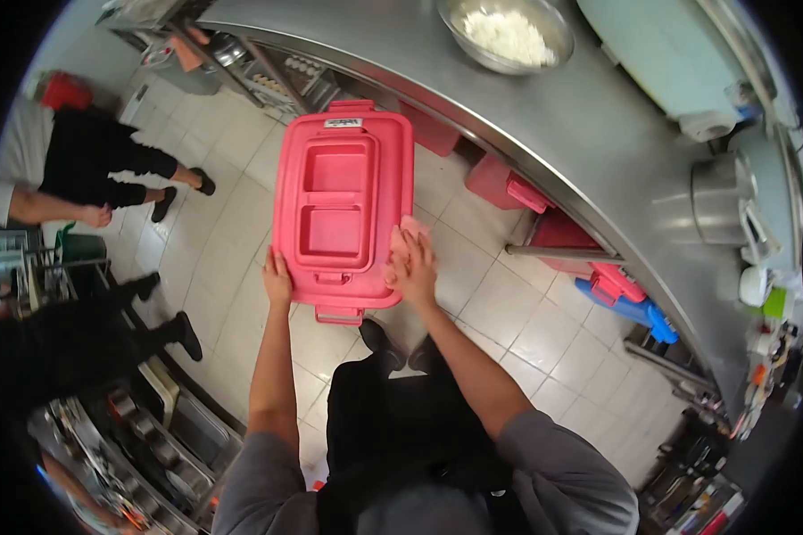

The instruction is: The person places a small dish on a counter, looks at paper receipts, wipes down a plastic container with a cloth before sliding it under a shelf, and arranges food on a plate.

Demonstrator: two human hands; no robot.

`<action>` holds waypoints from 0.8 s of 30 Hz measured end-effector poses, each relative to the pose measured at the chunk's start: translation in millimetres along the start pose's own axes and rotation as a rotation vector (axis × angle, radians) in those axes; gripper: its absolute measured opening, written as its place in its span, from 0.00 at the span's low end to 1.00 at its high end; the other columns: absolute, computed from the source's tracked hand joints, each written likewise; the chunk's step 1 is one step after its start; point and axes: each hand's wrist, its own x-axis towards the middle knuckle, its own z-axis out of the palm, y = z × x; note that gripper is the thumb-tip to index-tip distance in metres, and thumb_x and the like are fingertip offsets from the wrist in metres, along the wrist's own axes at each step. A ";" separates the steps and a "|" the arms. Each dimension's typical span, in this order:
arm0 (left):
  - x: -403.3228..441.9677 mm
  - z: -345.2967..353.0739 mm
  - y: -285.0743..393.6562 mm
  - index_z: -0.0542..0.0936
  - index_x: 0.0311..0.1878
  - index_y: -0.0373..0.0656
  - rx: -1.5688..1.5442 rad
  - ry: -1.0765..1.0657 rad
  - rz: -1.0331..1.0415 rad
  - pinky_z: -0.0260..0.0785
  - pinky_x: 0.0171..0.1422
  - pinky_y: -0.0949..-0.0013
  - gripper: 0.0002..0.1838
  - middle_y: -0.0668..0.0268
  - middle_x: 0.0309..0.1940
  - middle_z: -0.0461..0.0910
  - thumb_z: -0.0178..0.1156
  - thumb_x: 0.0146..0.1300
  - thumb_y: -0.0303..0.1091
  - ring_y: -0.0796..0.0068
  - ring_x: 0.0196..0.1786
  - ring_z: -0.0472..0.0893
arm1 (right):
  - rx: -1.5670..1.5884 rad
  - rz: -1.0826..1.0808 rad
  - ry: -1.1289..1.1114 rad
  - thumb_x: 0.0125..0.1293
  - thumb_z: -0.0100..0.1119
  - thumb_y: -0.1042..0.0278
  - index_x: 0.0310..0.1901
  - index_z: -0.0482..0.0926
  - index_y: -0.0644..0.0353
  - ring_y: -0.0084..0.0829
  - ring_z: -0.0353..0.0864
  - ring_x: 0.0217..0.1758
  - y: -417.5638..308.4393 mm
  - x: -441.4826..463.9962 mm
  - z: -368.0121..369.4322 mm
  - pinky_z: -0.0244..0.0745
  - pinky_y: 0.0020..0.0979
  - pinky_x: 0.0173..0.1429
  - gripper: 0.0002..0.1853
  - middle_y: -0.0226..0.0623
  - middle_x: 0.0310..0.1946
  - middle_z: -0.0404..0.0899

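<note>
A pink lidded bin (388, 178) with two rectangular recesses in its lid stands upright in front of me, above the tiled floor. My left hand (277, 278) rests against the lid's near left edge, its fingers pointing up along the rim. On the near right part of the lid, my right hand (412, 267) presses a pink cloth (398, 239) with its fingers over it. A pale label lies at the lid's far end, and a pink handle (339, 316) sticks out at the near end.
A steel counter (598, 160) curves along the right, bearing a metal bowl of white food (507, 36) and a steel pot (721, 201). More pink bins (500, 183) stand beneath it. Two people (85, 160) are at the left, near steel equipment.
</note>
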 end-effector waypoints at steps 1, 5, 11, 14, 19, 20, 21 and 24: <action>0.4 2.9 2.1 0.71 0.64 0.43 0.009 -0.017 0.019 0.65 0.63 0.57 0.25 0.48 0.55 0.75 0.48 0.71 0.48 0.51 0.57 0.74 | 0.231 0.188 -0.023 0.74 0.44 0.64 0.64 0.63 0.55 0.25 0.75 0.45 -8.9 -15.3 9.1 0.75 0.27 0.44 0.19 0.32 0.65 0.64; -2.2 6.5 23.6 0.71 0.64 0.40 -0.200 0.038 -0.117 0.64 0.64 0.64 0.27 0.51 0.58 0.75 0.45 0.73 0.50 0.60 0.59 0.75 | 0.818 0.580 -0.115 0.77 0.36 0.64 0.73 0.51 0.51 0.25 0.69 0.58 12.5 -13.9 30.3 0.74 0.22 0.44 0.25 0.28 0.75 0.51; 0.7 8.0 8.4 0.72 0.62 0.33 -0.461 0.011 -0.049 0.63 0.65 0.68 0.28 0.56 0.57 0.76 0.48 0.72 0.49 0.68 0.58 0.74 | 0.875 0.225 0.072 0.72 0.45 0.68 0.65 0.64 0.58 0.30 0.70 0.58 80.1 42.7 67.0 0.73 0.25 0.44 0.21 0.37 0.62 0.65; 0.2 2.8 2.6 0.71 0.64 0.35 -0.478 -0.039 0.012 0.63 0.65 0.68 0.28 0.57 0.59 0.74 0.48 0.72 0.49 0.69 0.59 0.73 | 0.457 0.126 0.166 0.70 0.46 0.71 0.61 0.69 0.63 0.36 0.66 0.64 134.2 90.1 102.9 0.67 0.32 0.60 0.19 0.41 0.60 0.65; 10.7 -12.6 -32.5 0.70 0.64 0.34 -0.557 -0.072 0.042 0.63 0.65 0.67 0.29 0.58 0.60 0.73 0.44 0.73 0.50 0.70 0.60 0.73 | 0.745 0.158 0.319 0.68 0.51 0.70 0.53 0.74 0.67 0.39 0.66 0.62 243.7 33.6 172.1 0.66 0.34 0.63 0.15 0.45 0.52 0.69; 14.1 -16.4 -40.5 0.71 0.63 0.35 -0.593 -0.093 0.021 0.64 0.64 0.66 0.28 0.59 0.59 0.74 0.44 0.73 0.49 0.70 0.59 0.74 | 0.755 0.158 0.329 0.68 0.51 0.70 0.53 0.74 0.67 0.39 0.66 0.62 256.8 14.2 170.9 0.66 0.34 0.63 0.15 0.45 0.52 0.69; 13.0 -15.1 -36.5 0.72 0.61 0.35 -0.634 -0.067 0.014 0.67 0.61 0.66 0.27 0.59 0.57 0.76 0.43 0.73 0.49 0.70 0.56 0.76 | 0.609 0.264 0.266 0.69 0.52 0.69 0.52 0.75 0.67 0.35 0.69 0.59 282.9 -6.0 177.6 0.69 0.32 0.58 0.14 0.42 0.50 0.71; 8.8 -16.8 -26.5 0.72 0.60 0.36 -0.598 -0.089 0.023 0.68 0.59 0.67 0.26 0.62 0.53 0.77 0.43 0.72 0.48 0.70 0.53 0.78 | 0.726 0.575 0.150 0.71 0.51 0.67 0.51 0.77 0.66 0.29 0.73 0.51 310.1 -44.6 177.1 0.71 0.26 0.49 0.13 0.37 0.47 0.73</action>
